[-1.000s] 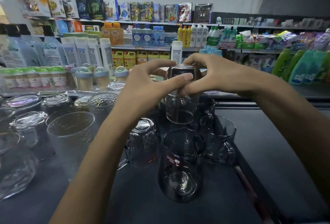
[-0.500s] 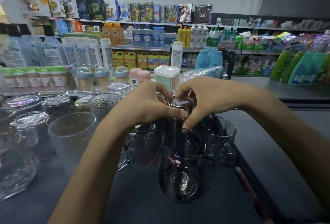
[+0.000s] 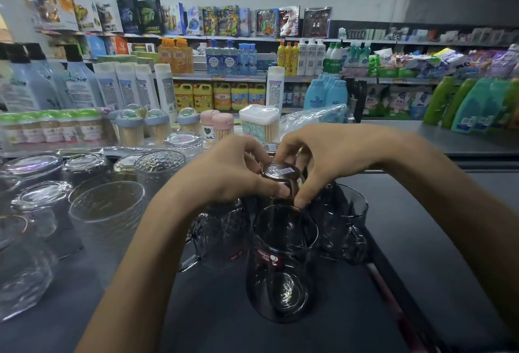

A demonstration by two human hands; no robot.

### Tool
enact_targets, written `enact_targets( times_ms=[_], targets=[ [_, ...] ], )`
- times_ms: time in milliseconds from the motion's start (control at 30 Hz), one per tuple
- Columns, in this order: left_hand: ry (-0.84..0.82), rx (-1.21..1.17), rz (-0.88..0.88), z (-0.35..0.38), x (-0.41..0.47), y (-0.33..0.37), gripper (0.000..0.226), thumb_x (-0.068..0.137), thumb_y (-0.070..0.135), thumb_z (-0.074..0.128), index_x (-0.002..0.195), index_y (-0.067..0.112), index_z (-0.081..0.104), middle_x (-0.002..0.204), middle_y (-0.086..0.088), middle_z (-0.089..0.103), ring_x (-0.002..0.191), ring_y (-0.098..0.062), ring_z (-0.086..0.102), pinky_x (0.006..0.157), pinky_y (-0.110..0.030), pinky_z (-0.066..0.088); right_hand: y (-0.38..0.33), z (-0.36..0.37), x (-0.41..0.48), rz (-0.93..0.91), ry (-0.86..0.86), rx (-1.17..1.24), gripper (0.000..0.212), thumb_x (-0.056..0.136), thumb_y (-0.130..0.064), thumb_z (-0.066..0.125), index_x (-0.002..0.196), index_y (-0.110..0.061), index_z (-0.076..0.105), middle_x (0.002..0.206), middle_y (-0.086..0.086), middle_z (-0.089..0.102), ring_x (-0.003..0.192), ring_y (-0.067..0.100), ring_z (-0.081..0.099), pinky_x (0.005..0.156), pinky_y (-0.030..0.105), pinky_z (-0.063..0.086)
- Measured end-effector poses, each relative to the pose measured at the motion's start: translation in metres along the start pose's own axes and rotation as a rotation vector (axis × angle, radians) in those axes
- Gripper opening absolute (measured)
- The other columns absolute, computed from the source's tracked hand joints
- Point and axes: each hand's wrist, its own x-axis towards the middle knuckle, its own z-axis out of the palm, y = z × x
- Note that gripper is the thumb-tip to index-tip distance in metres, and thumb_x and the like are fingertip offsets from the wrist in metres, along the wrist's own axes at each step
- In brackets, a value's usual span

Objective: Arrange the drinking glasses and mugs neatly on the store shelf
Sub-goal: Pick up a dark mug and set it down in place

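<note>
A person's left hand point(image 3: 224, 178) and right hand point(image 3: 334, 158) close together on a dark glass point(image 3: 271, 176) turned mouth-down over a store shelf point(image 3: 213, 313) — fingers and thumbs of both are curled round its upturned base, where a barcode label point(image 3: 285, 170) shows between them. The lower part of the dark glass is hidden, so it cannot be told whether it rests on the shelf. Just in front of the grip, nearer the camera, a logo glass point(image 3: 282, 268) stands upright, its open rim directly under the right thumb. Below the grip and to its left sits a clear mug point(image 3: 222, 237), its handle pointing left. To the right is a grey mug point(image 3: 346, 220), handle toward the camera, close beside the logo glass. Well to the left of the hands stand the clear glasses point(image 3: 108, 212) — some upright, some upside down. Beyond the grip, at the back of the shelf, are a swab box point(image 3: 259, 123) and a row of toothpick jars point(image 3: 130, 127), with bottles point(image 3: 134, 85) ranked behind them.
</note>
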Motion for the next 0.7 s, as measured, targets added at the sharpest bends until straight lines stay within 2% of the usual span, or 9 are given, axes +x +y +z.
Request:
enact_targets(
  times_ms=[100,233,300,500,600,700],
  targets=[
    [-0.012,0.005,-0.004,-0.003,-0.001,-0.001,0.057,0.062,0.047,0.095,0.111,0.03,0.069,0.105,0.005,0.069,0.09,-0.013,0.07,0.082,-0.032,0.059,0.006,-0.006,-0.001,-0.015,-0.025,0.091,0.069,0.062,-0.028,0.099,0.123,-0.025,0.065,0.106,-0.006,0.072,0.086,0.01,0.076,0.084,0.028,0.061],
    [-0.007,-0.002,-0.035,-0.004,-0.003,0.0,0.059,0.06,0.047,0.095,0.11,0.029,0.07,0.094,0.007,0.072,0.084,-0.015,0.074,0.081,-0.04,0.06,0.008,-0.007,-0.001,-0.025,-0.018,0.077,0.063,0.065,-0.031,0.098,0.12,-0.026,0.068,0.114,-0.008,0.072,0.091,0.008,0.075,0.082,0.019,0.059],
    [-0.013,-0.005,-0.049,-0.005,-0.003,-0.001,0.058,0.058,0.047,0.096,0.108,0.028,0.072,0.09,0.007,0.073,0.083,-0.017,0.074,0.082,-0.042,0.061,0.007,-0.007,0.0,-0.021,-0.012,0.071,0.062,0.064,-0.035,0.098,0.118,-0.028,0.069,0.113,-0.009,0.072,0.09,0.007,0.075,0.085,0.022,0.059],
    [-0.049,-0.022,-0.03,-0.007,-0.003,-0.003,0.058,0.055,0.049,0.095,0.107,0.033,0.074,0.1,0.004,0.073,0.093,-0.017,0.073,0.093,-0.047,0.059,0.006,-0.005,0.0,-0.008,-0.003,0.073,0.061,0.06,-0.041,0.098,0.113,-0.03,0.07,0.105,-0.006,0.073,0.086,0.007,0.074,0.093,0.04,0.059],
    [-0.064,-0.033,-0.021,-0.009,-0.004,-0.003,0.071,0.044,0.058,0.09,0.109,0.035,0.073,0.103,0.004,0.074,0.094,-0.017,0.074,0.093,-0.048,0.06,0.007,-0.01,-0.004,-0.026,-0.01,0.101,0.059,0.064,-0.034,0.098,0.116,-0.029,0.07,0.108,-0.006,0.073,0.088,0.011,0.076,0.094,0.039,0.06],
    [-0.045,-0.014,-0.031,-0.011,-0.003,-0.004,0.067,0.048,0.056,0.093,0.108,0.034,0.072,0.102,0.007,0.074,0.092,-0.014,0.074,0.09,-0.045,0.061,0.007,-0.012,-0.005,-0.047,-0.005,0.108,0.056,0.065,-0.033,0.096,0.115,-0.029,0.072,0.107,-0.005,0.075,0.087,0.012,0.075,0.092,0.038,0.06]
  ],
)
